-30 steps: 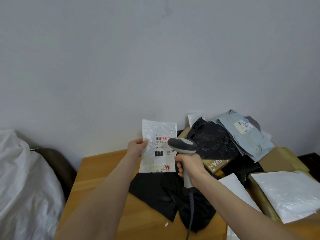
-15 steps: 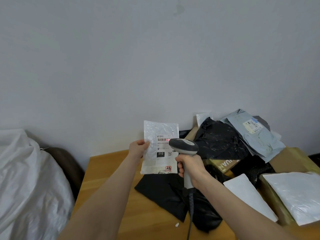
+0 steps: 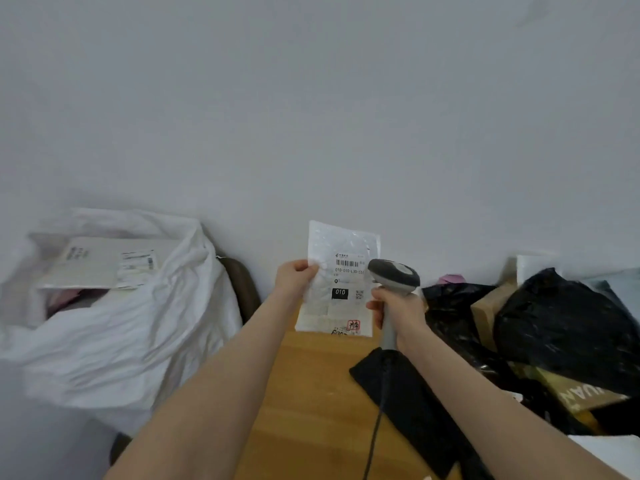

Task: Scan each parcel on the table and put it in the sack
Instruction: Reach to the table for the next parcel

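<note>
The parcel [image 3: 341, 282], a white bubble mailer, is held upright in the air at the centre of the frame, above the far edge of the desk [image 3: 311, 393], with its printed label facing the camera: a barcode near the top, a black "010" patch below it and a red stamp at the bottom. The left hand [image 3: 294, 277] has its grip pinched on the parcel's left edge, thumb on the front. Just right of the parcel, the right hand [image 3: 398, 310] has its grip wrapped round the handle of the scanner [image 3: 393, 277], whose grey head overlaps the label's right side. The scanner's cable [image 3: 375, 427] hangs from the handle to the bottom edge of the frame, crossing a flat black mailer [image 3: 408, 393] that lies on the wood. At the right of the frame other parcels are heaped: a bulging black bag [image 3: 561, 323], a cardboard box [image 3: 488, 306] beside it and a brown box [image 3: 585, 393] with pale lettering below. At the left stands the white sack [image 3: 121, 334], its mouth open, with a flat pale packet [image 3: 104, 261] bearing a label inside. A plain wall [image 3: 311, 98] fills the upper frame.
</note>
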